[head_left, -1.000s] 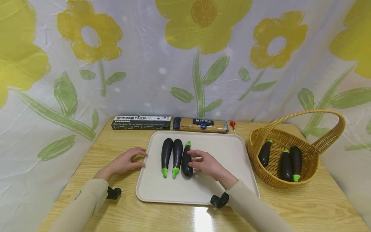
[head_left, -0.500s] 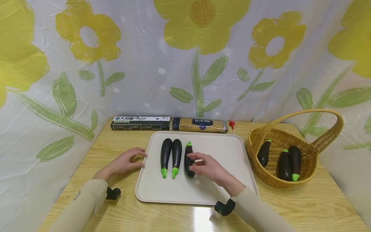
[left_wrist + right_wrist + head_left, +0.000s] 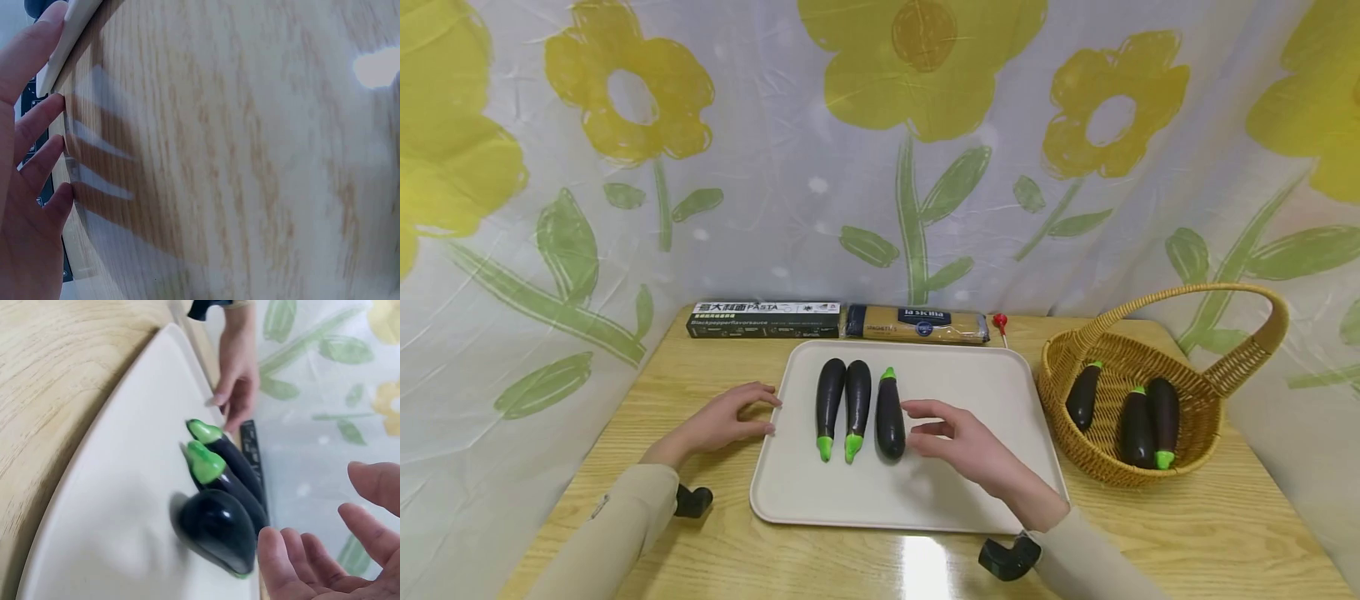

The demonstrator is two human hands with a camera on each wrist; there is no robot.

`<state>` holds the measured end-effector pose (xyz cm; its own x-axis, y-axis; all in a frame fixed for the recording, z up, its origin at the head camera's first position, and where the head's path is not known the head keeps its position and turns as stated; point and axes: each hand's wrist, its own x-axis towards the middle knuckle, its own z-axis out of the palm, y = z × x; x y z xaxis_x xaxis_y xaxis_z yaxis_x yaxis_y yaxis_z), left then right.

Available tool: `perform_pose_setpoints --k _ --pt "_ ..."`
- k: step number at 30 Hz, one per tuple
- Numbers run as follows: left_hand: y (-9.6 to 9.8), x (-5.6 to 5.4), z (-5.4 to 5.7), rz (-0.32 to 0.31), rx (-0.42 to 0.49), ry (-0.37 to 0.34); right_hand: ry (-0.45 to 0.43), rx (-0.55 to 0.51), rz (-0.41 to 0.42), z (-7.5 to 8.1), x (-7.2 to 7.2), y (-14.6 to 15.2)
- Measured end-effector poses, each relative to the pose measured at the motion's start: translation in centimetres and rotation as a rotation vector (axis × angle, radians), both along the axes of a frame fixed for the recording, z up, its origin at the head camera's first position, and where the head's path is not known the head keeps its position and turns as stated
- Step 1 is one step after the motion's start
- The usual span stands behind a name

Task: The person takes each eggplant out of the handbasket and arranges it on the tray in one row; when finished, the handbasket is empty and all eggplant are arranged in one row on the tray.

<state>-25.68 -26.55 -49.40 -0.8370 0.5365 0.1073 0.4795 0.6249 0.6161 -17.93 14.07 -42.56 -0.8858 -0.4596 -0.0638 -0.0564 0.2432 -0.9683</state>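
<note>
Three dark eggplants lie side by side on a white tray point(image 3: 977, 383). The left eggplant point(image 3: 831, 396) and the middle eggplant point(image 3: 857, 400) have their green ends toward me; the right eggplant point(image 3: 890, 417) has its green end pointing away. My right hand point(image 3: 962, 442) hovers just right of that eggplant, fingers loosely spread and holding nothing. In the right wrist view, a gap shows between its fingertips point(image 3: 270, 540) and the eggplants. My left hand point(image 3: 726, 421) is at the tray's left edge, thumb and fingertips by the rim point(image 3: 72, 37), fingers relaxed.
At the right stands a wicker basket point(image 3: 1060, 367) with a tall handle, three eggplants inside. Behind the tray lie a black pasta box point(image 3: 765, 323), a spaghetti pack point(image 3: 917, 325) and a red-headed stick point(image 3: 1001, 321). A flowered curtain point(image 3: 760, 208) hangs behind the table.
My right hand has let go of the right eggplant and drawn away to the right. That eggplant's near end has shifted slightly right, widening its gap to the middle one. My left hand stays put.
</note>
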Motion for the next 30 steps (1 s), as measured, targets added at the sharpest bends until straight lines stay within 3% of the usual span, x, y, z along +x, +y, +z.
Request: perform_pose_setpoints --k 11,19,25,30 --pt "0.0 0.0 -0.2 0.001 -0.013 0.008 -0.001 -0.033 -0.169 2.6 2.4 6.7" --pt "0.0 0.1 0.0 -0.001 -0.001 0.005 0.074 -0.139 -0.262 4.4 4.0 13.1" --pt "-0.1 0.0 -0.2 -0.013 0.010 0.036 0.121 -0.267 -0.303 4.6 2.7 18.0" --pt "-0.2 -0.2 -0.4 -0.014 0.005 0.013 0.091 -0.249 -0.371 4.2 0.5 21.5"
